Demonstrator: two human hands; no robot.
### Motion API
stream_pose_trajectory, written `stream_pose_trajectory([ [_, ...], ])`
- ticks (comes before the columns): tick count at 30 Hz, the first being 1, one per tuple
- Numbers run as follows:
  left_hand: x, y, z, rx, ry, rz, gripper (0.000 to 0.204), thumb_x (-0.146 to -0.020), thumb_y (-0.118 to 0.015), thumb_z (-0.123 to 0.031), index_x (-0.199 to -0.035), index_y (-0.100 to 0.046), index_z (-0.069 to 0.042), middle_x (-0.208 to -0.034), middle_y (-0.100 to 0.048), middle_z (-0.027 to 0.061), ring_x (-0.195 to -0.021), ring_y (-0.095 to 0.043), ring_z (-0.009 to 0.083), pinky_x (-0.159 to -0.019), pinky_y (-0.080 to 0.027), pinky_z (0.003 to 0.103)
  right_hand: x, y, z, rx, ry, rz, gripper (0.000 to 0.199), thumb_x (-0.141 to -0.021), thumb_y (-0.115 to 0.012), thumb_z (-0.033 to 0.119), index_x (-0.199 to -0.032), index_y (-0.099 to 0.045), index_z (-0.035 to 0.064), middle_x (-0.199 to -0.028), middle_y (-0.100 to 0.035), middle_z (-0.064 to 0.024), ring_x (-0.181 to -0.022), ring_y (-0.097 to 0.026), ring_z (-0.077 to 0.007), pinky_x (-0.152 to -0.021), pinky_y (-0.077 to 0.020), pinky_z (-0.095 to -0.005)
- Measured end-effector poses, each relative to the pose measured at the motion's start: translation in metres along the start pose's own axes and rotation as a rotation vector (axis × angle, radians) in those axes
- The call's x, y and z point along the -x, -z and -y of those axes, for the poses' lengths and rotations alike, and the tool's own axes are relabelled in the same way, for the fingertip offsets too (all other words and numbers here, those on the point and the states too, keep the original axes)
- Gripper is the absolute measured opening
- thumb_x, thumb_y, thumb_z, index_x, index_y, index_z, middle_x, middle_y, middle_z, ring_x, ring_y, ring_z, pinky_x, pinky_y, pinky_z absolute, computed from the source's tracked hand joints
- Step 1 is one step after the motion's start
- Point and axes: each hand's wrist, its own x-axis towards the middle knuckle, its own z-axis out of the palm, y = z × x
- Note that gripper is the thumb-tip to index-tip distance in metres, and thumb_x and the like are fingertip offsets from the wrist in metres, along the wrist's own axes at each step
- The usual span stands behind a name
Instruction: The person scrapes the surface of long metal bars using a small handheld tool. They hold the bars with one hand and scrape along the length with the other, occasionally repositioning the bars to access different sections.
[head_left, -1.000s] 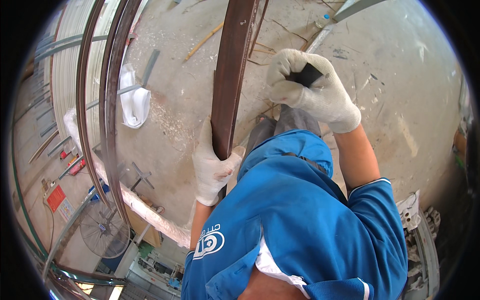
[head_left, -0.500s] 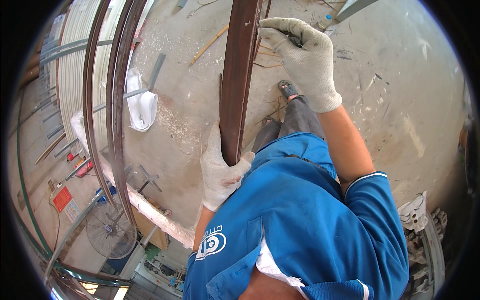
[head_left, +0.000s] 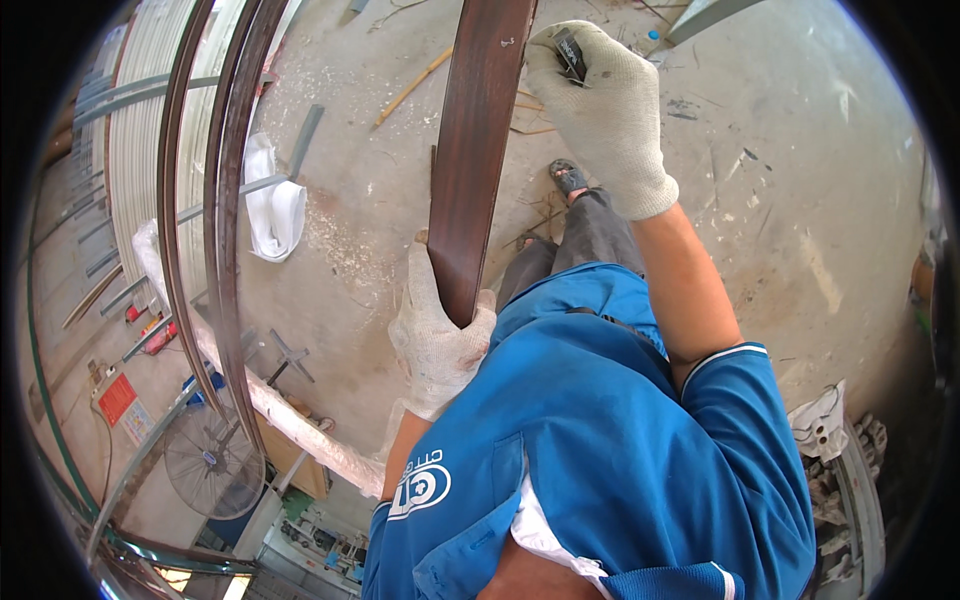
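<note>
Beside plank [head_left: 478, 150], curved strips [head_left: 215, 200]

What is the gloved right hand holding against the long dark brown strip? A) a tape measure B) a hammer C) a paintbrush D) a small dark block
D: the right hand in its white glove grips a small dark block beside the dark brown strip, whose lower end the left hand holds.
</note>
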Motion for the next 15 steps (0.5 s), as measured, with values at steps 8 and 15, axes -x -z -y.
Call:
stream_pose_trajectory([
  [8, -0.003, -0.002, -0.006, 0.082, 0.047, 0.013, 0.081, -0.071, -0.078, -0.013, -0.144, -0.047, 0.002, -0.126, -0.063, 0.0274, -0.109, -0.067, 0.0425, -0.091, -0.056, 0.043, 0.006, 0.001, -0.015, -0.522, -0.146, 0.204, 0.013, -0.096, -0.065, 0.007, -0.106, -0.071, -0.0004, -0.088, -0.067, 0.0033, -0.080, -0.057, -0.0041, -0.073, -0.0507, -0.0229],
  [15, -0.004, 0.000, -0.003, 0.184, 0.071, 0.019, 0.084, -0.070, -0.083, -0.016, -0.143, -0.047, 0.005, -0.123, -0.064, 0.0274, -0.107, -0.069, 0.0389, -0.090, -0.056, 0.040, 0.010, 0.017, -0.016, -0.548, -0.141, 0.371, 0.016, -0.097, -0.064, 0.010, -0.110, -0.071, 0.0037, -0.087, -0.062, 0.0066, -0.073, -0.050, -0.0002, -0.061, -0.0405, -0.0183],
])
